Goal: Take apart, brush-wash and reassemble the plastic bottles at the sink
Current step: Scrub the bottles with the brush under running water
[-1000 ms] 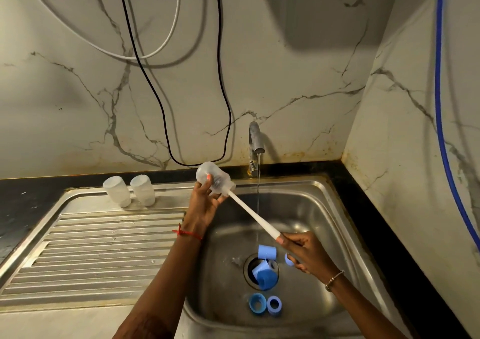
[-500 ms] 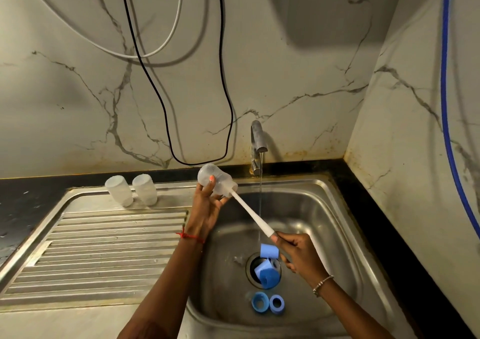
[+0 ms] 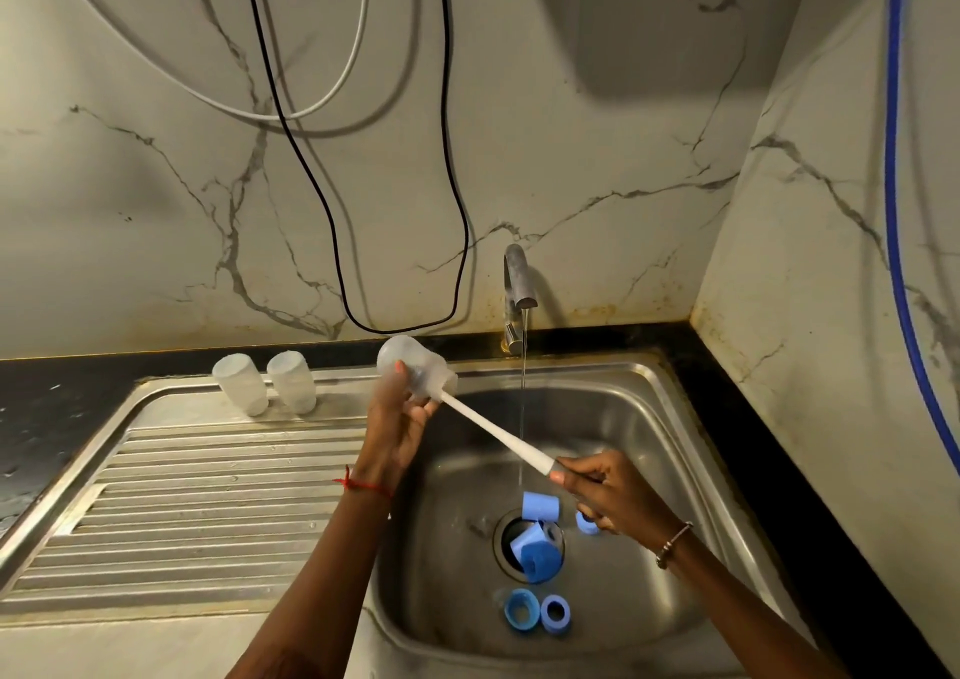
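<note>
Occupying a marble-walled corner [image 3: 724,195] stands the steel sink [image 3: 631,369]; left hand [image 3: 397,421] grips bottle [image 3: 415,366], mouth aimed near-right; right hand [image 3: 605,494] grips brush [image 3: 496,433].

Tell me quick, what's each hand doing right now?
Left hand: grips the bottle, tilted over the sink.
Right hand: grips the brush handle, brush end inside the bottle.

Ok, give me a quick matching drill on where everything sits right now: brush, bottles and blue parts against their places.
Things:
1 brush
2 brushed bottle
3 spare bottles
4 blue parts

Places:
a on the drainboard
b in the left hand
c in the basin
d in the right hand

Pairs: 1-d, 2-b, 3-a, 4-c.
</note>
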